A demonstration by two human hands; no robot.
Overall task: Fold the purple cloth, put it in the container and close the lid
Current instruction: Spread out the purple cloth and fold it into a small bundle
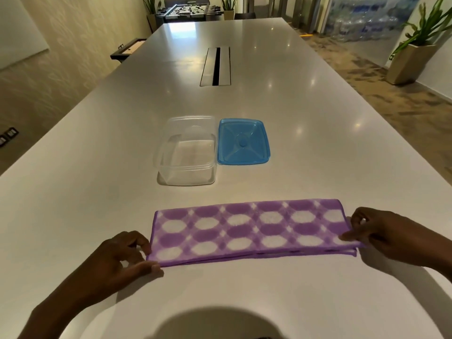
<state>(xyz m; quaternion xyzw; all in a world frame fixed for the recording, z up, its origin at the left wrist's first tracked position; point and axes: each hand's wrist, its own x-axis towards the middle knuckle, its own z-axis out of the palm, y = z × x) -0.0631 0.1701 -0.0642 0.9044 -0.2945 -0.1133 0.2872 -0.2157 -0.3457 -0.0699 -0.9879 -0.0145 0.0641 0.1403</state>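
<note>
The purple cloth [254,232] lies flat on the worktop [318,143] right in front of you, already doubled into a long band: you can see the layered hems along its near edge. Its long axis runs left to right across your body, so each short end sits at one of your hands. Your left hand [122,255] is at the left end, fingers curled against the edge and thumb at the near corner, touching the fabric but, as far as I can tell, not yet pinching it. Your right hand [381,234] has the right end nipped between thumb and fingers. Neither hand is nearer; the band is centred between them. I judge the next fold goes end over end, along that long axis. The clear container [187,152] stands open straight beyond the cloth, slightly left of its middle, well apart from it, and the blue lid [243,143] lies flat just beside the container's right wall.
</note>
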